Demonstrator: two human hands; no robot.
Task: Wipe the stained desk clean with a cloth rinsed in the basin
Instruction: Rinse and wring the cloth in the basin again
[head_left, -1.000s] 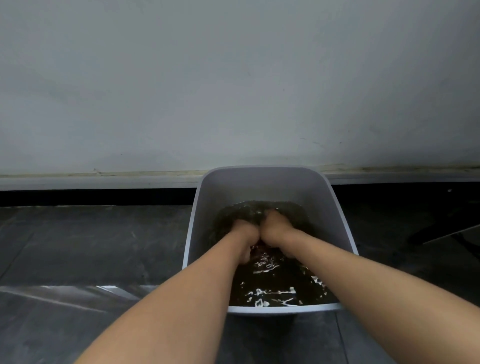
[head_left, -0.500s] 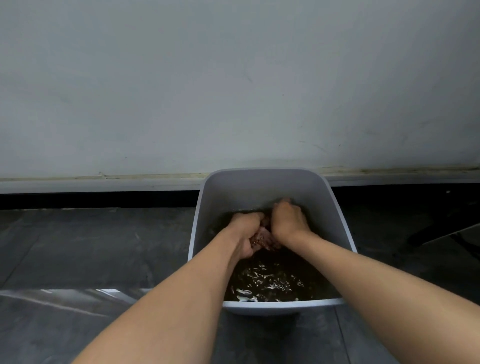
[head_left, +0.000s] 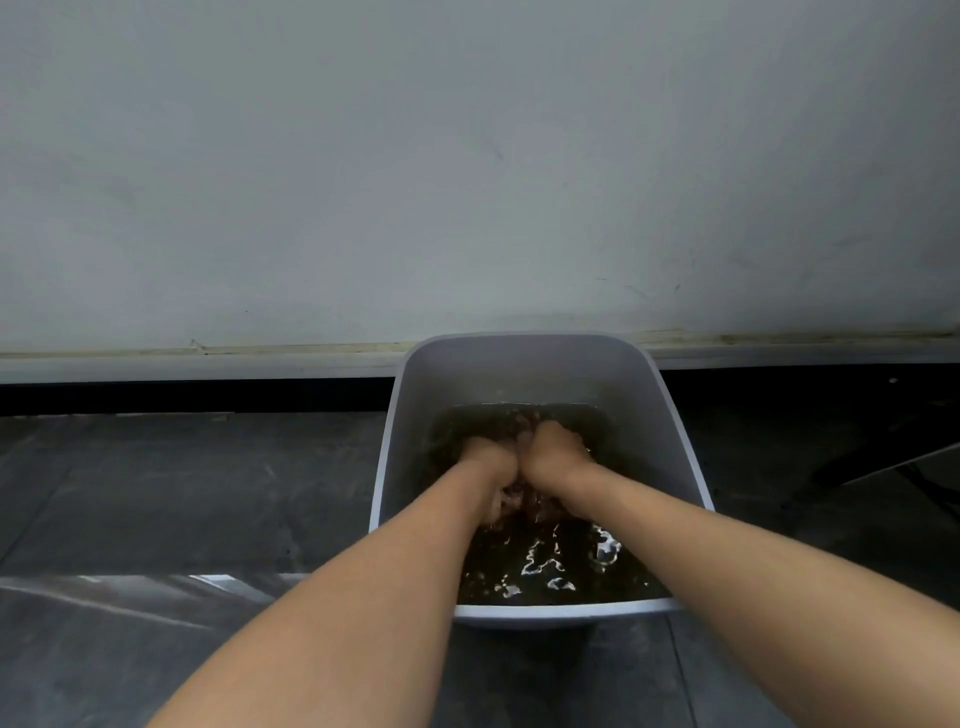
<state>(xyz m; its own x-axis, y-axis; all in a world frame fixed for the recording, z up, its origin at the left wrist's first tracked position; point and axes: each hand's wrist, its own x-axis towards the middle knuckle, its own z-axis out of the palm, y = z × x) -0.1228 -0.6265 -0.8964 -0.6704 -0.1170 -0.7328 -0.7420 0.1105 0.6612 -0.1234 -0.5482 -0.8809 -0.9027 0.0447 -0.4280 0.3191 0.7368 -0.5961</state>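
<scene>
Basin (head_left: 519, 616), pale grey with rounded corners, stands on the dark tiled floor (head_left: 197, 493) in the head view. Its far rim lies close to the pale skirting (head_left: 208, 361) at the foot of the wall (head_left: 467, 156). Dark water (head_left: 550, 566) fills the lower part and glints with white ripples on the near side. The inner walls above the waterline are bare.

Both hands are in the water at the middle of the basin, knuckles touching. The left hand (head_left: 488, 460) and the right hand (head_left: 553, 449) are each curled into a fist around the cloth (head_left: 522, 501). The cloth shows as a reddish-brown lump bunched between and under them, partly below the surface of the water. How far it spreads under the water I cannot tell.

The fists sit apart from every wall of the basin, with water open on either side and more of it towards the near rim. The left forearm crosses the near left corner of the rim; the right forearm passes over the right rim.

Left of the basin a broad stretch of floor runs to the frame edge. To the right the floor goes on as far as a dark slanted shape (head_left: 904, 462) with a pale edge, too dim to name.
</scene>
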